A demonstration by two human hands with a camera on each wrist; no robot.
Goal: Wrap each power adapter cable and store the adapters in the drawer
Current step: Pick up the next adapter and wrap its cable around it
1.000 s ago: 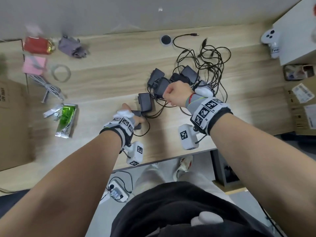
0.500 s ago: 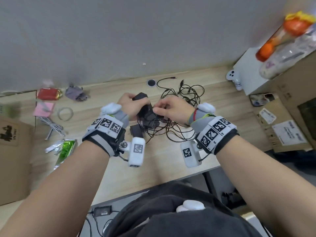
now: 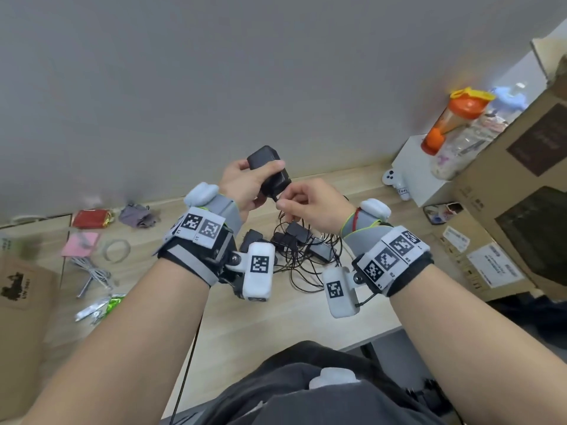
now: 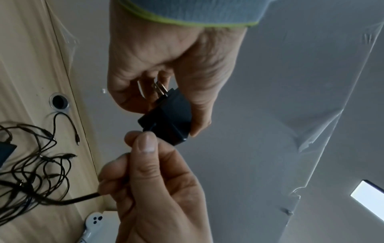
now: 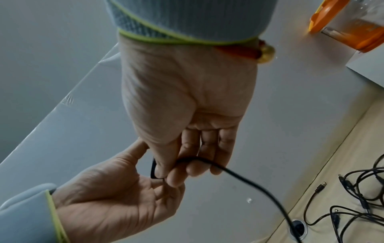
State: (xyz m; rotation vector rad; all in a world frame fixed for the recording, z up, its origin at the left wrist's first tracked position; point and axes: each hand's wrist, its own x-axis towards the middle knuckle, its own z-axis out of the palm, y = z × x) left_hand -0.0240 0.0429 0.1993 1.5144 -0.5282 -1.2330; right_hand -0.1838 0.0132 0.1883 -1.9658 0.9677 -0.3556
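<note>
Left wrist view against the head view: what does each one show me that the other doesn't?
Only the left wrist view shows the metal plug prongs on the black power adapter. Only the head view shows the other adapters lying in the tangled cables on the desk, plus the orange shaker bottle. Both show the left hand gripping the adapter while the right hand pinches its cable at the adapter end.

Five adapters (image 3: 267, 170), two hands (image 3: 245, 187), three cardboard boxes (image 3: 521, 185).
</note>
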